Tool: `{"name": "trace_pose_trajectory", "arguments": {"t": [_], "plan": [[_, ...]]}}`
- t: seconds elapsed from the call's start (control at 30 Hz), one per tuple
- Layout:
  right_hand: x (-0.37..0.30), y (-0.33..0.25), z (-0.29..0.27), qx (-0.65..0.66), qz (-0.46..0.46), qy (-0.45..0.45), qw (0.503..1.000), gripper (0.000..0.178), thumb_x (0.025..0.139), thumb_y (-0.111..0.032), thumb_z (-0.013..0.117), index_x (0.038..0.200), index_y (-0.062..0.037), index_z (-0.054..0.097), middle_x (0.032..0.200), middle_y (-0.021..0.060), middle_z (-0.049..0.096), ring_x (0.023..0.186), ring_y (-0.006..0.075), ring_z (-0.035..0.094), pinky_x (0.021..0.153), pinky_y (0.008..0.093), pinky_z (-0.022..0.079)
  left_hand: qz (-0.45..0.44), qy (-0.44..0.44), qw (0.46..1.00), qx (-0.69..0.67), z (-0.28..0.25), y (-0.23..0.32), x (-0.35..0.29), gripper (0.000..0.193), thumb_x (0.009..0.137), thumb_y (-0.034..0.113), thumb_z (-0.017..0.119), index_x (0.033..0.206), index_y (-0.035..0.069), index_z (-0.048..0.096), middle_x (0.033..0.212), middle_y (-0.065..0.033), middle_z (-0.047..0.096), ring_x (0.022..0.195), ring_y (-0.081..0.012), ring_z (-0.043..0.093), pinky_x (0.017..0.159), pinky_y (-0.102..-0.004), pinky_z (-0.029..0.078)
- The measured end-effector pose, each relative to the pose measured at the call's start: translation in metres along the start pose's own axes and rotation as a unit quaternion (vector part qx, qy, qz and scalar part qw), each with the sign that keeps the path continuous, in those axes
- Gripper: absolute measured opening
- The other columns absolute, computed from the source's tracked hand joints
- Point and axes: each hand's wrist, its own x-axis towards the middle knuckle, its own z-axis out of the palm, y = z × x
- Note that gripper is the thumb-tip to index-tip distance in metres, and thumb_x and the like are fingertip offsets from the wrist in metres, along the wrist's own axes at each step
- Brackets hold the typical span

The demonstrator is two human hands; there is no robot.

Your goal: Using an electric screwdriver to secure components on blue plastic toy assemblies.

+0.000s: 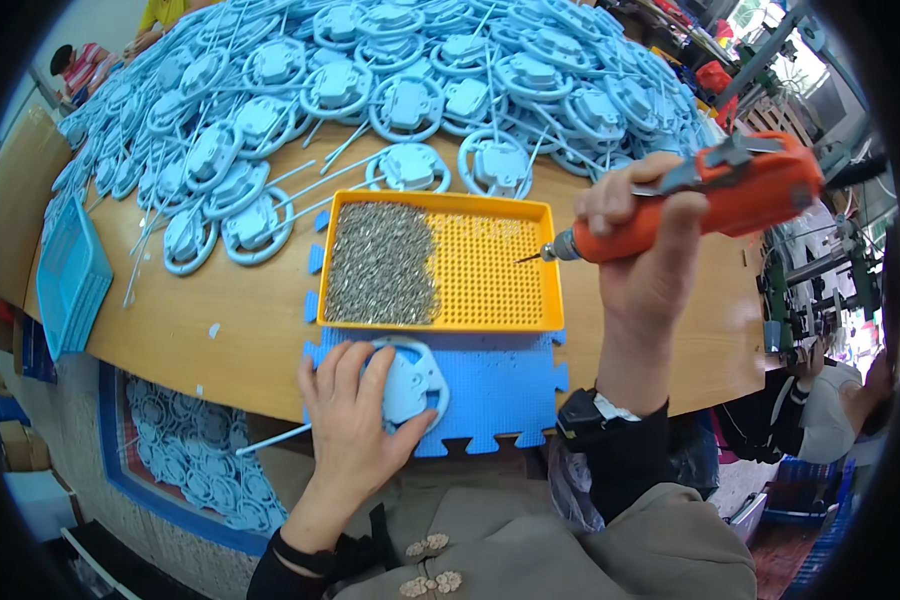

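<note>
With my left hand [355,410] I hold a light blue plastic ring-shaped part [410,385] with a thin stem down on a blue foam mat [500,385], fingers over its rim. My right hand [645,235] grips an orange electric screwdriver [700,195], raised over the right side of a yellow tray [555,270]. The driver's thin bit points left, above the tray's perforated bottom. Small metal screws [380,262] fill the tray's left half, and some sit in the holes at upper right. The tray stands just beyond the part, partly on the mat.
A large heap of similar blue parts [407,105] covers the far side of the wooden table [240,320]. Stacked blue baskets [75,280] stand at the left edge. Below the table, a bin holds more parts [200,450]. Other people are at the left back and right.
</note>
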Motion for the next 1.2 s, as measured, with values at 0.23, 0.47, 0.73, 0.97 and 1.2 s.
{"name": "trace_pose_trajectory", "arguments": {"t": [0.23, 0.47, 0.73, 0.97, 1.2], "plan": [[-0.062, -0.007, 0.051, -0.091, 0.140, -0.134, 0.977, 0.054, 0.081, -0.050, 0.070, 0.099, -0.0039, 0.051, 0.066, 0.0055, 0.052, 0.055, 0.0164, 0.052, 0.053, 0.0311, 0.045, -0.027, 0.013, 1.000, -0.001, 0.008, 0.004, 0.006, 0.063, 0.060, 0.029, 0.082, 0.110, 0.004, 0.052, 0.117, -0.0117, 0.048, 0.114, -0.0319, 0.044, 0.102, -0.0558, 0.024], [-0.079, 0.014, 0.065, -0.004, 0.175, -0.125, 0.977, 0.048, 0.079, -0.039, 0.077, 0.097, -0.0033, 0.050, 0.065, 0.0076, 0.054, 0.053, 0.0163, 0.051, 0.050, 0.0302, 0.043, -0.026, 0.022, 0.999, -0.023, 0.009, 0.002, 0.004, 0.063, 0.059, 0.030, 0.082, 0.108, 0.005, 0.052, 0.115, -0.0100, 0.049, 0.111, -0.0301, 0.045, 0.098, -0.0520, 0.027], [-0.081, 0.020, 0.068, -0.028, 0.194, -0.137, 0.971, 0.046, 0.078, -0.036, 0.078, 0.095, -0.0040, 0.049, 0.065, 0.0069, 0.055, 0.056, 0.0164, 0.053, 0.049, 0.0284, 0.043, -0.028, 0.010, 0.999, -0.018, 0.008, -0.002, 0.005, 0.065, 0.059, 0.029, 0.081, 0.113, 0.006, 0.053, 0.115, -0.0116, 0.049, 0.111, -0.0293, 0.045, 0.096, -0.0459, 0.029], [-0.084, 0.027, 0.075, -0.030, 0.210, -0.144, 0.967, 0.045, 0.077, -0.035, 0.079, 0.093, -0.0043, 0.050, 0.065, 0.0069, 0.055, 0.057, 0.0177, 0.054, 0.049, 0.0278, 0.043, -0.032, 0.019, 0.999, -0.021, 0.004, -0.005, 0.005, 0.064, 0.059, 0.029, 0.082, 0.111, 0.006, 0.053, 0.115, -0.0115, 0.048, 0.112, -0.0305, 0.044, 0.096, -0.0505, 0.028], [-0.049, -0.001, 0.051, -0.030, 0.126, -0.170, 0.977, 0.051, 0.082, -0.053, 0.068, 0.095, -0.0073, 0.049, 0.064, 0.0016, 0.051, 0.053, 0.0147, 0.050, 0.049, 0.0284, 0.043, -0.081, 0.020, 0.996, 0.021, -0.059, -0.035, -0.046, 0.067, 0.055, 0.025, 0.082, 0.113, 0.006, 0.053, 0.114, -0.0144, 0.050, 0.109, -0.0344, 0.045, 0.097, -0.0467, 0.030]]}}
